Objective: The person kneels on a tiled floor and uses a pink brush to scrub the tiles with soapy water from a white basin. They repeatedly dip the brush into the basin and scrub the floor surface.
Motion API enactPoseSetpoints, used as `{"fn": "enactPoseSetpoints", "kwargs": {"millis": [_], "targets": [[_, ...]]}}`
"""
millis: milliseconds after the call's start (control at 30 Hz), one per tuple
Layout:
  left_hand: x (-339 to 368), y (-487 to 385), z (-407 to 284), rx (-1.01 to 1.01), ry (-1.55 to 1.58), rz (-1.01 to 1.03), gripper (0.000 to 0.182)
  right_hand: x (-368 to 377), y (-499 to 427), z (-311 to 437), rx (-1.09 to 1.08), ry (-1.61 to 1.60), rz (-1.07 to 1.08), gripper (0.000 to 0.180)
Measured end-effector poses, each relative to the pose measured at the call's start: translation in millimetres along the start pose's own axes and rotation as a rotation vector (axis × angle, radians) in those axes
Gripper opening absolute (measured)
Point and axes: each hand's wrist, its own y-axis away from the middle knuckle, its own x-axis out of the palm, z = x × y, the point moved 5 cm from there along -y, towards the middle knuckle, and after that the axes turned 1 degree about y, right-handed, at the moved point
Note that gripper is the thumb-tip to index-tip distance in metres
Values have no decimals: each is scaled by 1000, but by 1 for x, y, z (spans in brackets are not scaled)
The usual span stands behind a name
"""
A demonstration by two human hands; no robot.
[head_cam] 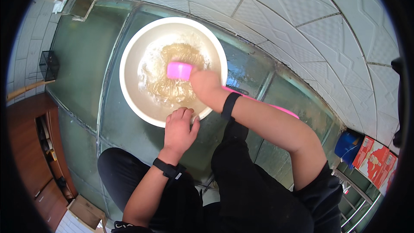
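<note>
A large round white basin [132, 103] stands on the green floor and holds cloudy, yellowish, rippling water [181, 94]. Over the water, inside the basin, my right hand [208, 82] is closed on a bright pink object [179, 71], whose far end is blurred; its exact kind I cannot tell. My left hand [180, 129] rests on the near rim of the basin, fingertips over the edge, and holds the rim. A long pink strip [284, 110], perhaps a handle, shows behind my right forearm, to the right of the basin; whether it joins the pink object is hidden.
White tiled wall [275, 16] runs along the far and right sides. At the left stand a brown wooden cabinet [26, 136] and a black wire basket [49, 65]. A cardboard box [85, 212] lies lower left. A blue bucket [347, 147] and red-and-white boxes [375, 161] are at the right.
</note>
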Motion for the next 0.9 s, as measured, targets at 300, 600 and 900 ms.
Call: {"fn": "enactPoseSetpoints", "kwargs": {"millis": [300,600,900], "targets": [[6,-1,-10,77,-24,35,39,-13,10,1,56,-41,6,14],[19,-7,-19,126,24,61,41,-69,98,-85,227,-649,-186,28],[33,-16,-28,170,-27,62,47,5,176,-209,671,-326,-222,39]]}}
